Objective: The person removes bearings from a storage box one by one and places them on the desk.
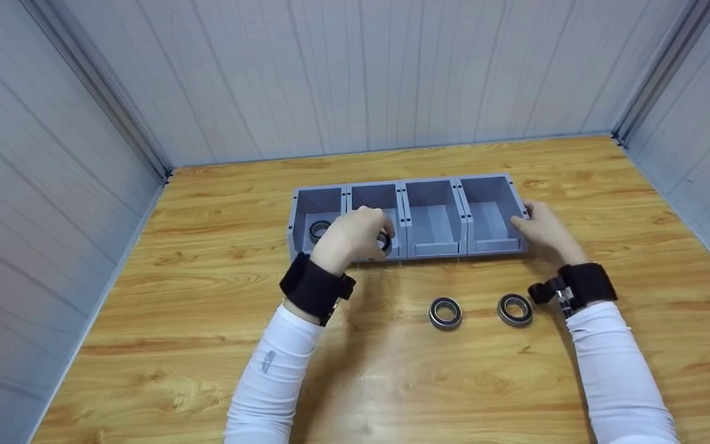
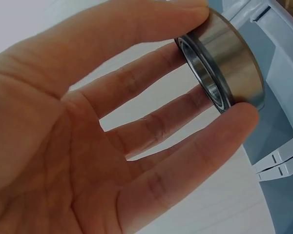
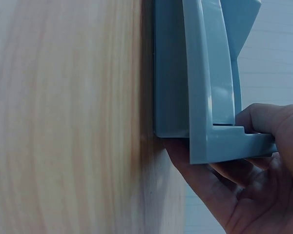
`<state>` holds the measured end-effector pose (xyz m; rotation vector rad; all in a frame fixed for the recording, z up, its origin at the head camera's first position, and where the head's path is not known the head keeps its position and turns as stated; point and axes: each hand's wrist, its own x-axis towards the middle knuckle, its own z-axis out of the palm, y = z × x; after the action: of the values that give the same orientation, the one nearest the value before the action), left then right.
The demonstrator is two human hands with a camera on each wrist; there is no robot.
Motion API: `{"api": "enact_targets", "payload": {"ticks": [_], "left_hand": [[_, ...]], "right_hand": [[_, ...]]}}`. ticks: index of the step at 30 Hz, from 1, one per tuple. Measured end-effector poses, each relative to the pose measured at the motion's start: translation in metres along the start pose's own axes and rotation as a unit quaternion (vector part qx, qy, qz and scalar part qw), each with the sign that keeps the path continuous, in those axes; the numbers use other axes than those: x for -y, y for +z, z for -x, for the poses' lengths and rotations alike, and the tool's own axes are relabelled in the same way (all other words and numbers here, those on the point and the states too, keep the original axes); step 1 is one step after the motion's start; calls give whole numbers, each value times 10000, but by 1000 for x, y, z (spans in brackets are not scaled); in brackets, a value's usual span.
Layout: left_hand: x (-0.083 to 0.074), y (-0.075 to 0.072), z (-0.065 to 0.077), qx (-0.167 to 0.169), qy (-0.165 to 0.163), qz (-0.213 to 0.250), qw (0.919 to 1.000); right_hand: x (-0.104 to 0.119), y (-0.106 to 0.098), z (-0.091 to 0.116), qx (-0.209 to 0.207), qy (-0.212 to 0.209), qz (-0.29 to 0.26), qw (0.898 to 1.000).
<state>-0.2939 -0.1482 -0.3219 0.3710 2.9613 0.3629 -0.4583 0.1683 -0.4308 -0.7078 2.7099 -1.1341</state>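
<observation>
A ball bearing (image 2: 234, 53) with a shiny steel outer ring is pinched between the thumb and fingertips of my left hand (image 1: 358, 234). That hand hovers over the second compartment from the left in a row of grey plastic bins (image 1: 435, 249). At the row's right end, my right hand (image 1: 545, 231) grips the outer side wall of the last bin (image 3: 200, 87), thumb on the inside and fingers outside. Another bearing (image 1: 320, 240) lies in the leftmost bin. The left hand partly hides the second bin's inside.
Two more bearings lie flat on the wooden table (image 1: 207, 345) in front of the bins: one bearing (image 1: 445, 325) near the middle, one bearing (image 1: 516, 322) close to the right wrist. Pale panel walls (image 1: 330, 74) enclose the table at the back and both sides.
</observation>
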Motion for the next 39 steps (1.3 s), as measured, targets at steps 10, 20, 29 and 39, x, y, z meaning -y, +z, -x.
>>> {"api": "enact_targets", "payload": {"ticks": [10,20,29,39], "left_hand": [[-4,1,7,156,-7,-9,9999],[-5,3,12,189,171,123,9996],[-6,6,16,220,261,73,9994],[-7,12,21,246,398,128,9988]], "right_hand": [[-2,1,0,13,-61,-135,9999],[-2,0,0,-155,-207,56,9996],[-3,0,0,-95,-121,34,9999],[-3,1,0,-90,-157,-48,9998]]}}
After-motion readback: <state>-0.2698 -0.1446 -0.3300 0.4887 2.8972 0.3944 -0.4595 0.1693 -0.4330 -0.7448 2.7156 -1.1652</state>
